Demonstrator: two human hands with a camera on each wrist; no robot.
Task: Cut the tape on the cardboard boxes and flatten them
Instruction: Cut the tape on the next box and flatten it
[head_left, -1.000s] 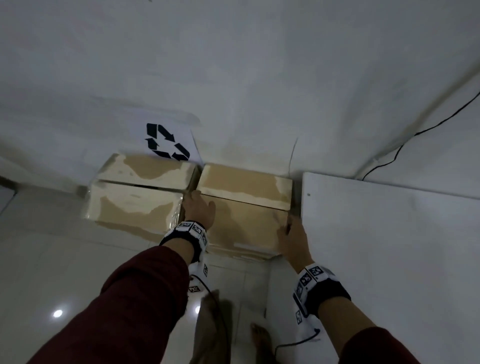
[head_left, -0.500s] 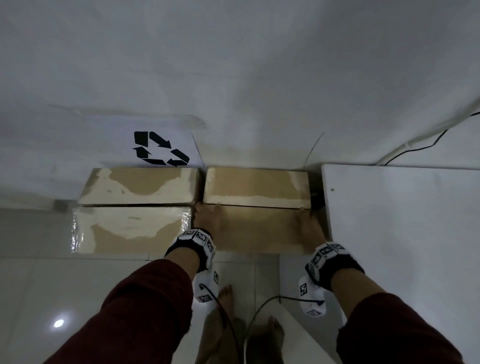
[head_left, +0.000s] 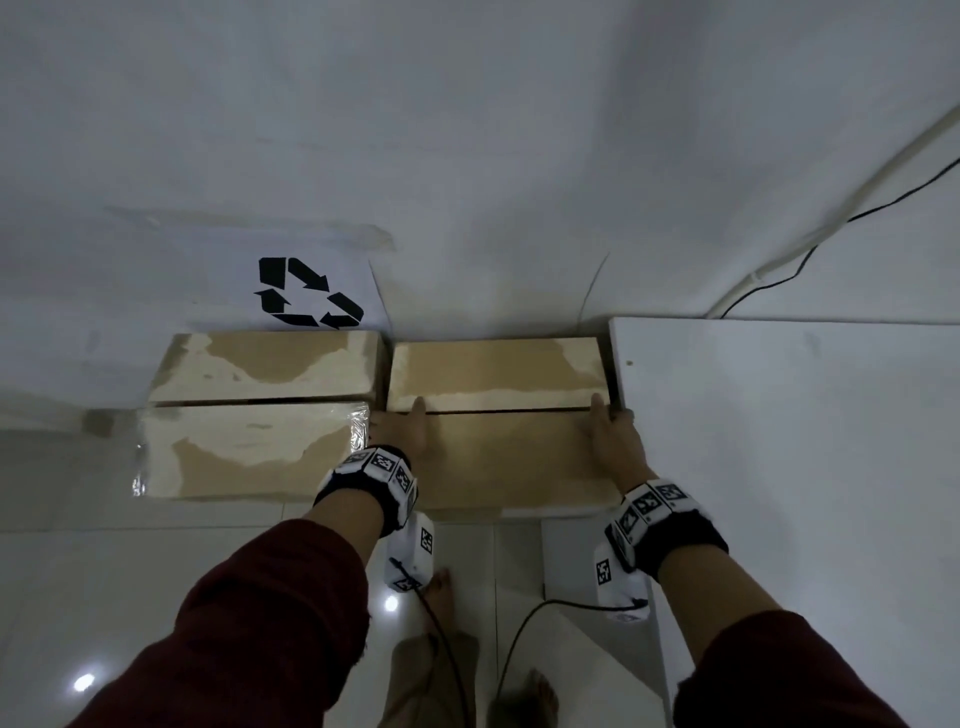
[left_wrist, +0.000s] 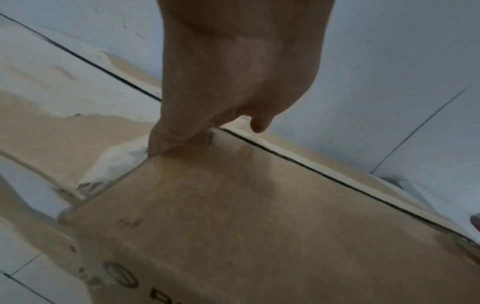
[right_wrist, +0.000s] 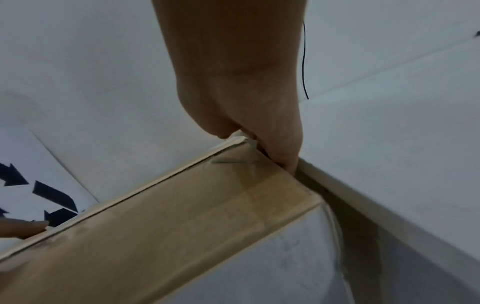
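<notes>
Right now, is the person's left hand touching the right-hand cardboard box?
Touching. The left wrist view shows the left hand with fingers curled over the right-hand cardboard box at its far left corner.

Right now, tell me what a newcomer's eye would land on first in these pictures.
First, the two hands, left hand and right hand, gripping opposite ends of the right cardboard box on the floor by the wall. Next, the black recycling symbol on the wall behind the left cardboard box, and the white panel to the right.
</notes>
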